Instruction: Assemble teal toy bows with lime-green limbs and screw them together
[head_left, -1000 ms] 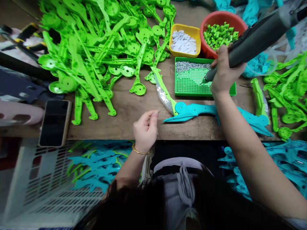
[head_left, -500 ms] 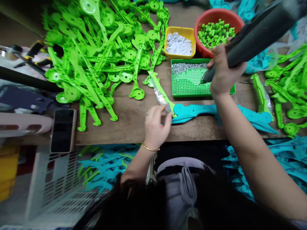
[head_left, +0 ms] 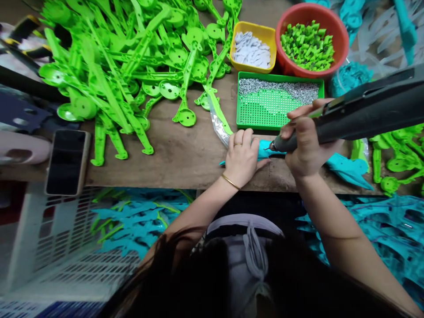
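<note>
My right hand (head_left: 306, 148) is wrapped round a dark electric screwdriver (head_left: 374, 110), tilted with its bit pointing down to the left. The bit's tip is at the teal plastic part (head_left: 264, 147); whether it touches is hard to tell. My left hand (head_left: 241, 154) lies over the left end of that part, fingers curled across it and thumb along its near side, holding it on the table. From under the fingers a light green curved piece with a clear plastic strip (head_left: 218, 126) runs up to the left. My hands hide much of the teal part.
Behind my hands stands a green perforated tray (head_left: 245, 123) of small screws. Beyond are a yellow bin (head_left: 272, 48) of white pieces and a red bowl (head_left: 344, 39) of green pieces. Green parts (head_left: 132, 79) pile up left; a phone (head_left: 68, 161) lies at the front edge.
The screwdriver has come down from over the tray to the teal part. My left hand has moved right, onto the part's end. The view has shifted slightly.
</note>
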A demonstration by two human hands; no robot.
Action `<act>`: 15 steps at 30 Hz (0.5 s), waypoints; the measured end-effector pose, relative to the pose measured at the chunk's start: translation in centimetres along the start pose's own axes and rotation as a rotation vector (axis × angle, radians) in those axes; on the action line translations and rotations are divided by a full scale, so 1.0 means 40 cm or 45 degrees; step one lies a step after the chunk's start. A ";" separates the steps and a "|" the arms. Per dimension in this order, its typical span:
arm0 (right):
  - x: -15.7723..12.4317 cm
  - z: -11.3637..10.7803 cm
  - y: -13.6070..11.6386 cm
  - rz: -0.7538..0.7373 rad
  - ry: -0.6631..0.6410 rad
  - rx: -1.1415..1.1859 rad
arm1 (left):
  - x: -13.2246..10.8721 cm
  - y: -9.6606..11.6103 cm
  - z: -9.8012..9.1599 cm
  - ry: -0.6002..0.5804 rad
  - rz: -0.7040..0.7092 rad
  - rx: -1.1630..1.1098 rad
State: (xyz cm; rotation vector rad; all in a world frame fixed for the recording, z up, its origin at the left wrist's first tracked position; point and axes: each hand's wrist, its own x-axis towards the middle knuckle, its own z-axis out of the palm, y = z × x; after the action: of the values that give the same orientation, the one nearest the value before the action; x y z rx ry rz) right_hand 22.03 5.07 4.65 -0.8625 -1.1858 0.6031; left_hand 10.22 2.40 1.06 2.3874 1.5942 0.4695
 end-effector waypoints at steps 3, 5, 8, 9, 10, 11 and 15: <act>-0.002 0.011 0.006 0.028 0.012 0.021 | 0.001 -0.005 -0.001 -0.003 0.063 0.074; -0.009 0.010 0.014 0.022 0.030 0.045 | 0.004 -0.007 -0.001 -0.017 0.087 0.103; -0.029 -0.009 0.042 0.023 -0.021 -0.033 | 0.007 -0.008 0.002 -0.039 0.101 0.136; -0.036 -0.019 0.055 0.046 -0.061 -0.090 | 0.008 -0.009 0.004 -0.042 0.100 0.142; -0.045 -0.030 0.069 0.078 -0.101 -0.151 | 0.008 -0.009 0.006 -0.042 0.100 0.143; -0.053 -0.040 0.082 0.112 -0.135 -0.204 | 0.008 -0.009 0.009 -0.037 0.097 0.141; -0.076 -0.048 0.106 0.189 -0.201 -0.322 | 0.010 -0.010 0.021 -0.021 0.092 0.121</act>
State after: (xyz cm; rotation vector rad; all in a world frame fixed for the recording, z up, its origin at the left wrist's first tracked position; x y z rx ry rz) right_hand 23.15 4.50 -0.79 -1.1411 -1.3689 0.6600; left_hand 10.35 2.91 0.19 2.5191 1.5608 0.3947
